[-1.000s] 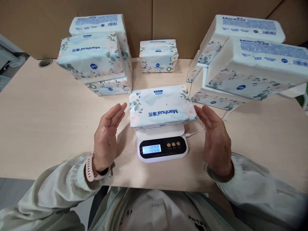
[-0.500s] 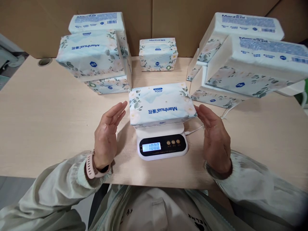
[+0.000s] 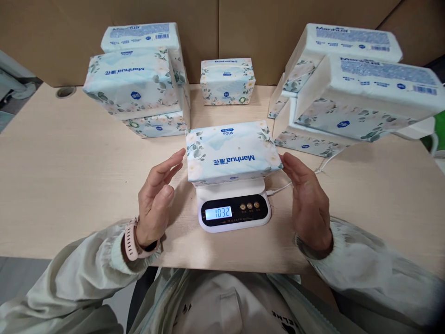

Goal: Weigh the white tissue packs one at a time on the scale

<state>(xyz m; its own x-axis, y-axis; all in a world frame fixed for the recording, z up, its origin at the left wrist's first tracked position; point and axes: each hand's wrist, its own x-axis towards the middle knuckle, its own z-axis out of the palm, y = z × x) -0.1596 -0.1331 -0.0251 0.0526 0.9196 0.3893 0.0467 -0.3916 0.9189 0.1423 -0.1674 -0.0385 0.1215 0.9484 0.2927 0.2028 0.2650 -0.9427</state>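
A floral white-and-blue tissue pack (image 3: 233, 149) lies on the white digital scale (image 3: 234, 225), covering most of its weighing plate. The lit display (image 3: 218, 213) appears to read 103.2. My left hand (image 3: 156, 199) is beside the pack's left end, fingers stretched out, with the fingertips just off or barely at the wrapper. At the opposite end, my right hand (image 3: 309, 204) has its fingers extended, their tips at the pack's right corner. Neither hand is wrapped round it.
Stacked tissue packs stand at the back left (image 3: 130, 83) and back right (image 3: 365, 97). A single pack (image 3: 227, 82) sits at the back middle before a brown cardboard panel (image 3: 139, 11). A white cable (image 3: 278, 190) runs right from the scale. The desk has a round hole (image 3: 66, 92).
The scale's reading has gone from about 100.0 to 103.2. My left thumb has shifted outward a little. The pack stays on the scale, and the view has tilted slightly.
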